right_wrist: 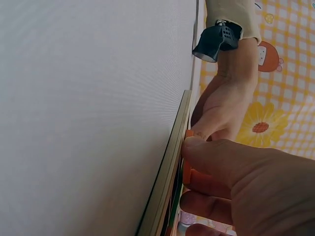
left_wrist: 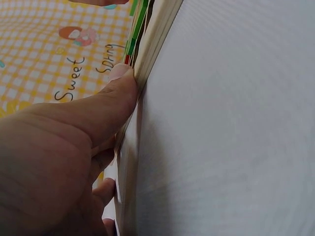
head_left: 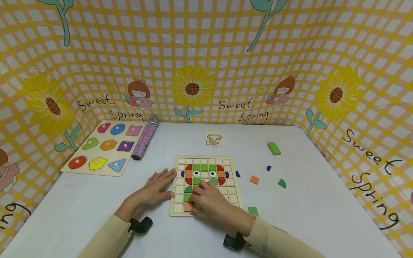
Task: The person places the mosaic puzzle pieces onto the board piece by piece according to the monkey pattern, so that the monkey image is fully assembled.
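Observation:
A wooden grid board (head_left: 180,211) holds coloured tiles that form a face with two eye pieces and part of a body. At its lower left my right hand (head_left: 208,202) bends over the squares, pinching an orange square tile (right_wrist: 187,169) between thumb and fingers; the fingers partly hide the tile in the head view. My left hand (head_left: 155,190) lies flat along the board's left side with fingers extended, and its thumb (left_wrist: 115,86) touches the board's edge. Behind the board lies a small picture card (head_left: 215,139) showing a tile figure.
Right of the board lie a green block (head_left: 274,148), an orange tile (head_left: 254,180), dark blue pieces (head_left: 269,168), a green quarter-round (head_left: 282,183) and a green square (head_left: 253,211). At left are a shape puzzle (head_left: 120,147) and a glittery microphone (head_left: 145,139).

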Tool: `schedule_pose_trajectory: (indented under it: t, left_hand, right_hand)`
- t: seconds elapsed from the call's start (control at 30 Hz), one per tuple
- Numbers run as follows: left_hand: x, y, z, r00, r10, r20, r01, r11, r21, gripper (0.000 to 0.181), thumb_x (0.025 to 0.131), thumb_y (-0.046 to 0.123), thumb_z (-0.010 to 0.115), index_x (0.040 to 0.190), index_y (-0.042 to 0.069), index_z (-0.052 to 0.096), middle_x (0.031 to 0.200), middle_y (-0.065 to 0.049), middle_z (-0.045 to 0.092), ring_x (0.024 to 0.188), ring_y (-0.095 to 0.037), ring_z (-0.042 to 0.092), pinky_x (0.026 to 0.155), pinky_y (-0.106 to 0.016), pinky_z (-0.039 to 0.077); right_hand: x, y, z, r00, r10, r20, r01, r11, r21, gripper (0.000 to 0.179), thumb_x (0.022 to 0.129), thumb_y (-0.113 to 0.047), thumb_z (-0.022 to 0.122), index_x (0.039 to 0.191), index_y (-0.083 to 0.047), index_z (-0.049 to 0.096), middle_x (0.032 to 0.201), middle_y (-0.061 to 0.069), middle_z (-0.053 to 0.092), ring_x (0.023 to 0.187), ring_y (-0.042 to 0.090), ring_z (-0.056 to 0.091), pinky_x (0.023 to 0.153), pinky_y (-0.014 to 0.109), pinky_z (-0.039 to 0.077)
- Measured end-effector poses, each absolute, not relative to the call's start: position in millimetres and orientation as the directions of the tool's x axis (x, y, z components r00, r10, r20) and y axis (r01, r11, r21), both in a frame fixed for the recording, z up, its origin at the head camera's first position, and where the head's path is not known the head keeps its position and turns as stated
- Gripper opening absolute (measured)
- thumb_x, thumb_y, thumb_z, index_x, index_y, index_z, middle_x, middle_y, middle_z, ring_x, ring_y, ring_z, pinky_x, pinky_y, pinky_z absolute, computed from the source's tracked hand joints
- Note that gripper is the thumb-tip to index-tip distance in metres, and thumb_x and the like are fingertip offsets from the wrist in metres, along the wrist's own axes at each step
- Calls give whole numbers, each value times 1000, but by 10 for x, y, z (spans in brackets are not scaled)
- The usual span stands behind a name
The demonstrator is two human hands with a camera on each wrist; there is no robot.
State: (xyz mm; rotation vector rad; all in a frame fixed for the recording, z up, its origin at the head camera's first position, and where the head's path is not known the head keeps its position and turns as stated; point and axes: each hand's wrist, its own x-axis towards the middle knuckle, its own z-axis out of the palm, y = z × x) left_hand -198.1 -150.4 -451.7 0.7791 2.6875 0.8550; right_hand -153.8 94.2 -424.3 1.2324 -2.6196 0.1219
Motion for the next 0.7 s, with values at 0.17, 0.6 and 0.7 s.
schedule_pose_trajectory:
  t: [0.17,0.6,0.7]
  left_hand:
    - [-1976,-1499,-4507,-837,546,-38,423,690,588,72,91,36,60,149,7,28,158,-11,21,146,-38,11,117,-61,3]
    - [-1954,-1480,-4499,-837,547,14,452,676,583,71,89,30,63,146,2,32,156,-15,25,144,-40,18,117,-59,10]
    - [-1947,-1477,-4487,-838,545,25,453,670,588,71,88,28,64,145,0,32,156,-15,25,143,-40,21,116,-60,13]
  right_hand:
    - [-1537,932,-4243,-619,-748,241,-766,642,26,17,79,-35,71,93,-25,73,93,-11,63,88,12,45,74,26,36]
    - [-1537,1196,-4179,-695,-676,247,-714,688,-127,23,81,-39,72,95,-21,72,93,-9,62,90,10,44,82,30,41]
    - [-1555,1346,-4185,-712,-651,262,-696,704,-141,23,80,-38,73,94,-20,72,92,-9,62,90,10,44,79,29,39]
